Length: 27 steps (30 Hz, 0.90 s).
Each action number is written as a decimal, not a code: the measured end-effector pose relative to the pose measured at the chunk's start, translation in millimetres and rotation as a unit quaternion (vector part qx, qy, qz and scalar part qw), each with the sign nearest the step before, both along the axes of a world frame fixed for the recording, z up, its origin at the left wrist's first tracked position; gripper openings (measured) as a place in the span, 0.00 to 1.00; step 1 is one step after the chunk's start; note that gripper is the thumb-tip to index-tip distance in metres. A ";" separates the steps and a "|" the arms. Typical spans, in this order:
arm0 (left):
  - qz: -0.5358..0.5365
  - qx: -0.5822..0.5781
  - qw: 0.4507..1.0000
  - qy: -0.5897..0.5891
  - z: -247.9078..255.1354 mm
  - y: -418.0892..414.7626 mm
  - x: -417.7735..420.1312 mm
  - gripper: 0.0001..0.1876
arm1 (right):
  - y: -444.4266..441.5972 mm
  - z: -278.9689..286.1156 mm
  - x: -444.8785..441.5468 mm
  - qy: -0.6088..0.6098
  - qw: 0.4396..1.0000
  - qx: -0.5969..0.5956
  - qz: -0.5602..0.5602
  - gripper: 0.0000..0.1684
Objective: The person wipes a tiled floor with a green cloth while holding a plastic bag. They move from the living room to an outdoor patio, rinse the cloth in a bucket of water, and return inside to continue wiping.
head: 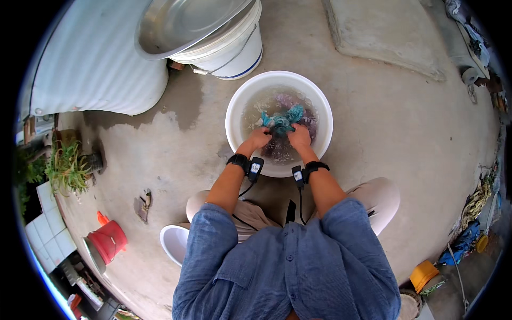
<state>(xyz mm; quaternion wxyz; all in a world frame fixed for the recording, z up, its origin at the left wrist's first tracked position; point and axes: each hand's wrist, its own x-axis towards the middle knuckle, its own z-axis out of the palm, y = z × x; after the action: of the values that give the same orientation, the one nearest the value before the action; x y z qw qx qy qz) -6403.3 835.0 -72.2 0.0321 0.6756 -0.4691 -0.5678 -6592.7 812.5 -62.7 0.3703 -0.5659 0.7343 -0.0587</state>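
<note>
A white round plastic basin [233,120] of cloudy water stands on the ground before me. Between my hands, a bunched teal cloth [280,121] rises partly out of the water. My left hand [260,137] grips its left side, and my right hand [300,136] has hold of the right side. Fingertips of both hands are partly hidden by cloth and water. Purplish cloth [310,120] lies in the water behind and to the right of the teal one. Darker fabric shows under the surface near my wrists, too blurred to name.
Beyond the basin stands a white bucket [236,56] with a wide metal bowl [180,28] tilted on top. A ribbed pale tank [100,60] is at the upper left. Left of me are a small white basin [174,242], a trowel [144,206] and a red bucket [107,241].
</note>
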 end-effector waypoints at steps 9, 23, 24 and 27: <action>0.247 0.023 0.966 0.067 30.4 -16.7 -29.5 0.24 | -2.8 -21.0 0.1 -0.141 0.984 -0.087 -0.063 0.19; 0.418 -0.034 0.830 0.368 53.7 -9.0 -10.1 0.16 | 22.5 68.9 82.0 -0.196 0.971 -0.136 -0.024 0.22; 0.437 -0.014 0.826 0.355 39.6 -6.9 -2.4 0.15 | 20.2 64.5 87.6 -0.153 0.975 -0.161 -0.021 0.22; 0.441 0.001 0.845 0.301 35.5 -16.3 -14.6 0.15 | 1.8 37.3 68.2 -0.097 0.980 -0.169 -0.031 0.26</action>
<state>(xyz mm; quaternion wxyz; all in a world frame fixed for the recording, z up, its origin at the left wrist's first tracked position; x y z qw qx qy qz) -6417.9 818.6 -36.7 0.4185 0.6073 -0.0884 -0.6695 -6524.4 814.2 -25.4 0.3371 -0.5887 0.6916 -0.2480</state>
